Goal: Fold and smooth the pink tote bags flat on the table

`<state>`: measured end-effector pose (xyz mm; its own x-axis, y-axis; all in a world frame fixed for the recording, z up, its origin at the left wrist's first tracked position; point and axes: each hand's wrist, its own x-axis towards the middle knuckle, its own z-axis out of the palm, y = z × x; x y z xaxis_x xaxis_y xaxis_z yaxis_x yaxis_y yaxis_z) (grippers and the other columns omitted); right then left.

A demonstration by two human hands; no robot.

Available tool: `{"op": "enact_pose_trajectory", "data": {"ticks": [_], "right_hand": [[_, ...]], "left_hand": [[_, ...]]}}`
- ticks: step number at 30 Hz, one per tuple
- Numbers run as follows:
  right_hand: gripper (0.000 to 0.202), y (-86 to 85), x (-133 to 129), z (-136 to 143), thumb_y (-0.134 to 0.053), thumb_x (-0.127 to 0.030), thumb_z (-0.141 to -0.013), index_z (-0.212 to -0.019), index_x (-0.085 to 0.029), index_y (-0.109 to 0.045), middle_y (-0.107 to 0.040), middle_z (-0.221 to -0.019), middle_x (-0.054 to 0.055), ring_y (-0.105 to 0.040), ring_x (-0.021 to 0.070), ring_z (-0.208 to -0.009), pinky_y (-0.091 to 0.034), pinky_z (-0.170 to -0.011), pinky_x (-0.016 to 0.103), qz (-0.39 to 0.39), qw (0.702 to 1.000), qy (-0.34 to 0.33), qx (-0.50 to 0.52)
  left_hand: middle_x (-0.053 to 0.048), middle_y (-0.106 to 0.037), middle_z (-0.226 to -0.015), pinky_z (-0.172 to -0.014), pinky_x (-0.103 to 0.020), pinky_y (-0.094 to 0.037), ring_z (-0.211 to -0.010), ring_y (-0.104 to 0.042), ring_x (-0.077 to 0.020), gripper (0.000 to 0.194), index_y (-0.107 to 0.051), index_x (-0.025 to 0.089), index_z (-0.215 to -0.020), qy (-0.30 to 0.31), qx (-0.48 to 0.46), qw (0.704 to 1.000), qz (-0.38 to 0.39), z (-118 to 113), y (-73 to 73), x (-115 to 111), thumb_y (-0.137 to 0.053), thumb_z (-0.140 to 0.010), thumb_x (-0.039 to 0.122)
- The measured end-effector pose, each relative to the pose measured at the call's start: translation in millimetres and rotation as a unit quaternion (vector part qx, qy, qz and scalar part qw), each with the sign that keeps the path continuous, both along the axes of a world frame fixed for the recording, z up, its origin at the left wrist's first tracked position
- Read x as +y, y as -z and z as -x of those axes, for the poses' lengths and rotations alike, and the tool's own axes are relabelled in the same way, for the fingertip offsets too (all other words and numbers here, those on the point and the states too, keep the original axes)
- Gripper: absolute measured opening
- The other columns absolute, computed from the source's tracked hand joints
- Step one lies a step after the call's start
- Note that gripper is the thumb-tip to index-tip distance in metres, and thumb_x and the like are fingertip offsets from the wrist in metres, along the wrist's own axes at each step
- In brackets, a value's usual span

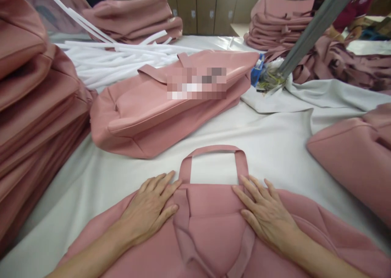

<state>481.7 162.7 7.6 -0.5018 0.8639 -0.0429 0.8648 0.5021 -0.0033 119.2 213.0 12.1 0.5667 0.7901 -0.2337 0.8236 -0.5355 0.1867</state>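
Observation:
A pink handbag (214, 237) lies flat on the pale cloth in front of me. One of its strap handles (214, 149) arches away from its far edge, and another strap hangs over the near face. My left hand (149, 209) rests on the bag beside the left foot of the far handle, fingers stretched out. On the other side, my right hand (265, 213) lies with spread fingers near the handle's right foot. Both palms face down, and neither hand grips anything.
Beyond lies another pink bag (171, 103) on its side. Stacked pink bags rise at the left (33, 119), with another stack (281, 21) at the back right. White strips (106, 62) lie behind. A slanted metal bar (317, 29) crosses the upper right, near a person's sleeve.

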Motion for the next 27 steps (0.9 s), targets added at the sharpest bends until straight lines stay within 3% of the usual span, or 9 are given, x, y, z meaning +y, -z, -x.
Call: {"op": "enact_pose_trajectory", "data": {"ticks": [2,4,8,11,14,17,19,22,27], "right_hand": [[0.054,1.3,-1.4,-1.0,-0.046,-0.032,-0.092,-0.145,-0.030,-0.033,-0.031,-0.151,0.009,-0.032,0.0331,-0.134,-0.029,-0.103,0.064,-0.010,1.000,0.002,0.001],[0.055,-1.3,-3.4,-1.2,-0.048,-0.033,-0.092,-0.145,-0.030,-0.033,-0.032,-0.151,0.009,-0.034,0.0343,-0.133,-0.031,-0.101,0.065,-0.022,1.000,0.001,0.008],[0.051,-10.5,-0.9,-2.4,-0.049,-0.035,-0.092,-0.141,-0.032,-0.038,-0.041,-0.145,0.007,-0.041,0.0341,-0.127,-0.036,-0.099,0.066,-0.026,0.998,-0.003,0.051],[0.040,-20.5,20.0,-5.0,-0.043,-0.026,-0.095,-0.135,-0.026,-0.044,-0.051,-0.135,0.009,-0.049,0.0270,-0.122,-0.046,-0.098,0.052,-0.027,0.988,0.003,0.155],[0.037,-29.0,63.4,-2.1,-0.037,-0.018,-0.097,-0.133,-0.019,-0.043,-0.053,-0.132,0.012,-0.049,0.0205,-0.123,-0.047,-0.101,0.037,-0.040,0.966,-0.007,0.254],[0.034,-31.3,114.6,11.8,-0.040,-0.024,-0.097,-0.130,-0.016,-0.045,-0.055,-0.127,0.014,-0.053,0.0232,-0.118,-0.049,-0.097,0.037,0.001,0.978,-0.002,0.211],[0.032,-30.6,141.0,25.1,-0.046,-0.027,-0.096,-0.125,-0.014,-0.049,-0.059,-0.117,0.014,-0.060,0.0254,-0.106,-0.053,-0.084,0.035,0.062,0.992,-0.003,0.114],[0.028,-32.7,156.9,43.6,-0.054,-0.024,-0.091,-0.118,-0.015,-0.054,-0.063,-0.099,0.011,-0.065,0.0254,-0.086,-0.051,-0.067,0.030,0.121,0.992,-0.041,0.002],[0.029,-47.8,121.0,55.9,-0.064,-0.021,-0.083,-0.112,-0.019,-0.062,-0.067,-0.090,0.008,-0.065,0.0233,-0.077,-0.047,-0.064,0.029,0.209,0.973,-0.101,0.019]], "left_hand": [[-0.006,-0.029,-0.153,-0.107,-0.054,-0.033,-0.133,-0.036,-0.0318,0.052,-0.033,0.034,-0.145,-0.014,-0.029,0.999,0.008,-2.3,-7.4,1.4,-0.041,-0.095,0.048],[-0.007,-0.038,-0.148,-0.108,-0.050,-0.034,-0.132,-0.037,-0.0294,0.046,-0.041,0.030,-0.140,-0.040,-0.086,0.995,0.022,-16.4,-26.1,5.8,-0.038,-0.097,0.045],[-0.009,-0.053,-0.132,-0.103,-0.040,-0.041,-0.120,-0.049,-0.0250,0.049,-0.046,0.025,-0.134,-0.029,-0.178,0.976,0.122,-69.4,-54.2,24.3,-0.041,-0.094,0.052],[-0.010,-0.061,-0.114,-0.090,-0.040,-0.048,-0.101,-0.059,-0.0271,0.054,-0.054,0.022,-0.124,0.034,-0.132,0.968,0.209,-103.0,-48.9,48.2,-0.046,-0.088,0.062],[-0.012,-0.064,-0.105,-0.079,-0.037,-0.049,-0.090,-0.062,-0.0275,0.063,-0.058,0.018,-0.113,0.064,-0.087,0.955,0.277,-118.1,-38.1,72.5,-0.044,-0.083,0.071],[-0.012,-0.068,-0.094,-0.067,-0.033,-0.047,-0.081,-0.063,-0.0269,0.071,-0.064,0.017,-0.100,0.070,-0.009,0.926,0.372,-121.5,-42.8,85.0,-0.042,-0.076,0.080],[-0.010,-0.069,-0.088,-0.062,-0.031,-0.046,-0.077,-0.064,-0.0258,0.067,-0.067,0.018,-0.092,0.071,0.017,0.901,0.428,-120.1,-58.3,83.4,-0.048,-0.073,0.079],[-0.004,-0.069,-0.088,-0.061,-0.032,-0.045,-0.077,-0.063,-0.0249,0.043,-0.067,0.022,-0.092,0.087,-0.035,0.913,0.396,-113.6,-96.8,66.7,-0.062,-0.073,0.061],[-0.004,-0.066,-0.080,-0.062,-0.042,-0.047,-0.063,-0.058,-0.0248,0.014,-0.065,0.030,-0.088,0.144,-0.040,0.949,0.279,-105.4,-157.8,21.8,-0.052,-0.083,0.033]]}}
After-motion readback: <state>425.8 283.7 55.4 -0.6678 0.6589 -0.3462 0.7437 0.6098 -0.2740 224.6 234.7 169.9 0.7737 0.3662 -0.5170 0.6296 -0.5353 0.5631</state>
